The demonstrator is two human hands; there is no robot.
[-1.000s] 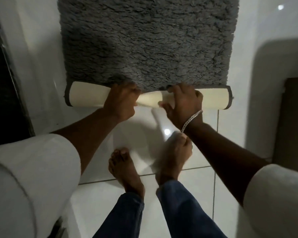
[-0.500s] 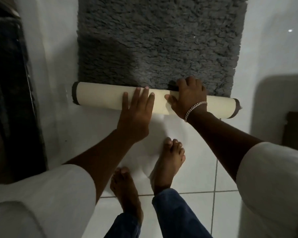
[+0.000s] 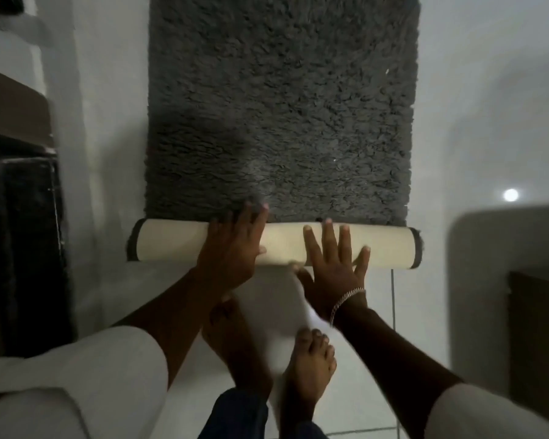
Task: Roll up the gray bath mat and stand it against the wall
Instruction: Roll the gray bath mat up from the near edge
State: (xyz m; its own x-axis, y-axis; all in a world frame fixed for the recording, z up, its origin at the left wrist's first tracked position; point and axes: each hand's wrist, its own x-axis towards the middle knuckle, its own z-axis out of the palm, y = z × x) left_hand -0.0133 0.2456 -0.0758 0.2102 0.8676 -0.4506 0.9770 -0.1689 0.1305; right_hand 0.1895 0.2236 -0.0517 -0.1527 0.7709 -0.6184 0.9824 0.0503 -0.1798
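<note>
Here, gray bath mat (image 3: 282, 106) on floor (image 3: 457, 137), near end rolled; left hand (image 3: 232, 248), right hand (image 3: 333, 264) spread flat on roll; soft, floppy; press near middle.

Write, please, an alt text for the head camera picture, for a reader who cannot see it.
Seen from above, a person's left hand and right hand press flat on the cream roll at the near end of a gray bath mat, most of it still flat on the white tile floor. Two bare feet stand just behind the roll.
</note>
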